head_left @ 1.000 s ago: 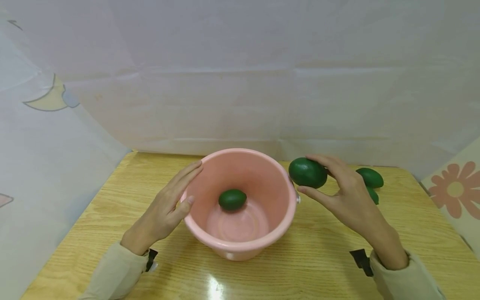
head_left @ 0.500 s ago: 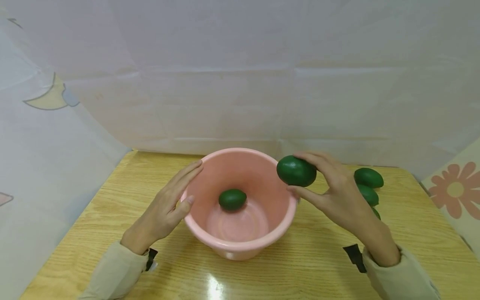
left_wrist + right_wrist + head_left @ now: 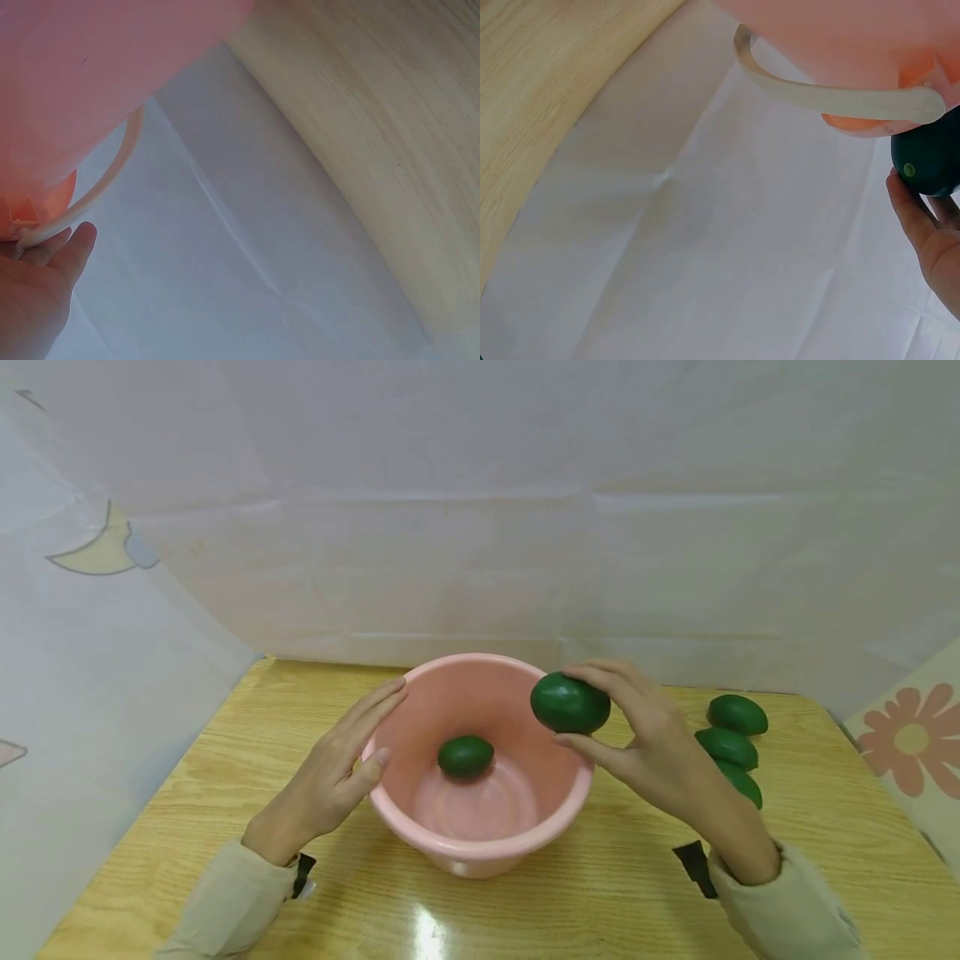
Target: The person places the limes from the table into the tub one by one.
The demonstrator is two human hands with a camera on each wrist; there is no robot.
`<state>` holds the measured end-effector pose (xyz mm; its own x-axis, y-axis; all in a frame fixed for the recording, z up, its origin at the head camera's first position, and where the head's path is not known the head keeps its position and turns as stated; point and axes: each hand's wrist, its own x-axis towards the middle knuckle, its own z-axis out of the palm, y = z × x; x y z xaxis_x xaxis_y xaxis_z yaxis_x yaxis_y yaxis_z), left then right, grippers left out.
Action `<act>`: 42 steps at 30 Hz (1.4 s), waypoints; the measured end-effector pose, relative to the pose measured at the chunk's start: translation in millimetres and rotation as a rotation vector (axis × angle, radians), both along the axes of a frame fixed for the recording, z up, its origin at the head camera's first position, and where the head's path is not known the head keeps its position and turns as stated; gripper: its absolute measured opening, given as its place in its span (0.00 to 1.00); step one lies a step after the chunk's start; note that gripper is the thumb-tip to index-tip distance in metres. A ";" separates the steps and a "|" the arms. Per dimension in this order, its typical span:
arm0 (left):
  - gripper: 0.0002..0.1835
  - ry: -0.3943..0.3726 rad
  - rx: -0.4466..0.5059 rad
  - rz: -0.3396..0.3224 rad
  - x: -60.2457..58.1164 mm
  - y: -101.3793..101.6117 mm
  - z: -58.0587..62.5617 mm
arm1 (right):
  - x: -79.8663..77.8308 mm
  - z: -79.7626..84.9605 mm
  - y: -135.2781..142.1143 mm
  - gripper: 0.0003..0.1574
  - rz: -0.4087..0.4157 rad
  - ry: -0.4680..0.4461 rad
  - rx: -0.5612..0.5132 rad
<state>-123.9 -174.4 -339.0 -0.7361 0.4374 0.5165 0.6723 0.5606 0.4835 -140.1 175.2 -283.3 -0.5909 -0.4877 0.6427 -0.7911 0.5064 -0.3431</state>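
Head view: right hand (image 3: 654,745) pinches an oval green fruit (image 3: 570,702) above the right rim of a round pink plastic bucket (image 3: 480,849); left hand (image 3: 330,768), fingers nearly straight, rests on the left rim. A second fruit (image 3: 466,757) lies inside, three further fruits (image 3: 727,748) on the wood-grain desk (image 3: 630,877).

Pink bucket, dark green fruit

The bucket (image 3: 480,847) is plain pink with a cream handle (image 3: 840,99); every fruit (image 3: 570,706) is glossy dark green. The desk (image 3: 615,885) shows yellow-tan wood grain. On the off-white sheet (image 3: 450,568) are a pale yellow moon (image 3: 97,556) outlined in grey and a coral flower (image 3: 877,739) with a yellowish centre. The sleeves (image 3: 225,897) are beige.
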 end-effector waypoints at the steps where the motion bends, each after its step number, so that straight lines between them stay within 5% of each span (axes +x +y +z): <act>1: 0.32 0.000 0.000 0.001 -0.1 0.0 0.0 | -0.3 0.2 -1.1 0.46 0.008 -0.005 0.000; 15: 0.32 0.000 -0.009 0.002 0.1 0.3 1.5 | -5.7 -2.9 -16.3 0.46 0.061 0.004 0.052; 42: 0.32 0.004 -0.007 0.015 0.3 0.2 -0.3 | -15.3 3.5 -38.4 0.35 0.087 -0.270 0.226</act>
